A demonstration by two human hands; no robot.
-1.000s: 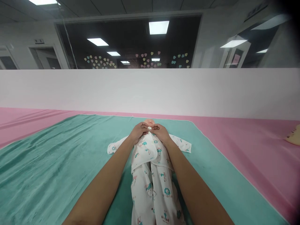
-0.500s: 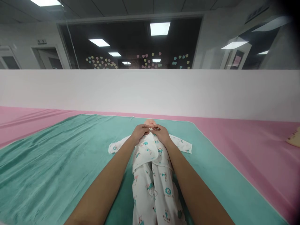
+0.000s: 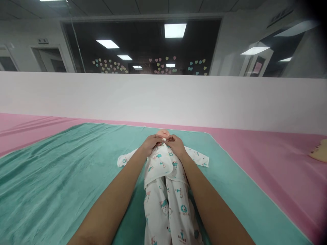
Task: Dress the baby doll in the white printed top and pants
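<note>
A baby doll point(image 3: 163, 132) lies on its back with its head away from me, dressed in a white printed top point(image 3: 159, 163) and matching trousers point(image 3: 166, 211). Both of my hands meet at the top's neckline, just below the doll's chin. My left hand point(image 3: 152, 143) pinches the collar edge from the left. From the right, my right hand point(image 3: 175, 144) pinches the collar close beside it. A bit of white fabric shows between the fingertips; any fastener there is too small to make out. The doll's sleeves point(image 3: 200, 158) stretch out to both sides.
Under the doll spreads a green blanket point(image 3: 76, 170), wrinkled at the left, over a pink sheet point(image 3: 268, 156). A white partition point(image 3: 163, 98) rises behind. At the far right edge lies a beige object point(image 3: 319, 151), partly cut off.
The view has tilted very slightly. My hands stay at the collar, with only small finger movement, and the doll lies as before.
</note>
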